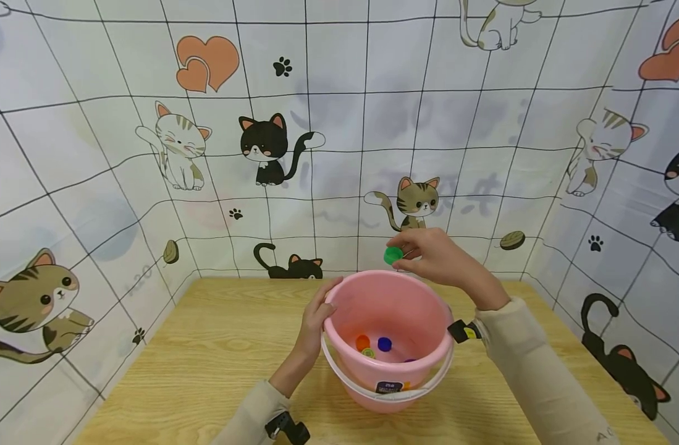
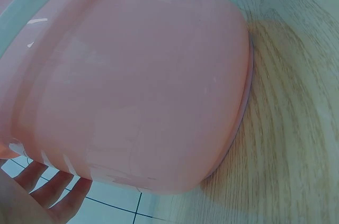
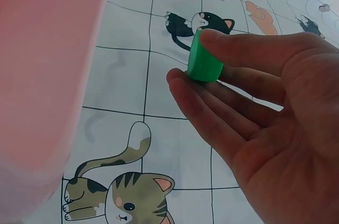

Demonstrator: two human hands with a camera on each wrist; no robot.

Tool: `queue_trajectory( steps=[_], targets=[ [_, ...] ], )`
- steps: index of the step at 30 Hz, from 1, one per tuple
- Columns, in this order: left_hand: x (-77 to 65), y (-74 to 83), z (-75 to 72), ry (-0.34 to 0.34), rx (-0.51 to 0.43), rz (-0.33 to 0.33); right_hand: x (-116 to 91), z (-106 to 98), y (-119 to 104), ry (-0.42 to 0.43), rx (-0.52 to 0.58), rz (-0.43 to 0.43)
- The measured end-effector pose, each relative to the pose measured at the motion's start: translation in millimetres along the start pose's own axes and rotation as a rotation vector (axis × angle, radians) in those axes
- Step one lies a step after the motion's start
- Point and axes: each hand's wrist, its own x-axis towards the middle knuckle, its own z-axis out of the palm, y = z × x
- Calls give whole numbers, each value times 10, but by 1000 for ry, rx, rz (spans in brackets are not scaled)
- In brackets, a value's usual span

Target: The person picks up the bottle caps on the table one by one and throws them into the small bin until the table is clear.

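A pink bucket (image 1: 392, 371) with a white handle stands upright on the wooden table. My left hand (image 1: 314, 321) holds its left rim; in the left wrist view the fingers (image 2: 61, 189) lie against the outer wall. Above the far rim, my right hand (image 1: 434, 256) pinches a green bottle cap (image 1: 393, 254) between thumb and fingers. In the right wrist view the green cap (image 3: 205, 60) is seen from its side, apart from the bucket. Inside the bucket lie an orange cap (image 1: 362, 342), a blue cap (image 1: 384, 343), a yellow-green piece (image 1: 368, 353) and a partly hidden purple-blue piece (image 1: 409, 360).
The wooden table (image 1: 228, 346) extends around the bucket. White cloth walls (image 1: 339, 123) with a black grid and cartoon cats enclose it at the back and both sides. The bucket's handle (image 1: 395, 395) hangs down in front.
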Motion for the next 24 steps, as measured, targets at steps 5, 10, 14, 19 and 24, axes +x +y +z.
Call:
queue_trajectory(
  steps=[5,10,14,19,24],
  targets=[
    [-4,-1,-5,-2,5,-3,19,8,-2,-10,-1,7],
    [-7,-2,-12,-4,1,-2,34,17,-12,-14,-2,30],
    [-6,-1,-12,-2,1,2,41,16,-25,-21,-9,40],
    [-7,-6,-13,-4,2,0,42,17,-11,-41,-3,68],
    [-6,-11,-12,-7,-3,-1,33,15,-6,-64,-16,74]
  ],
)
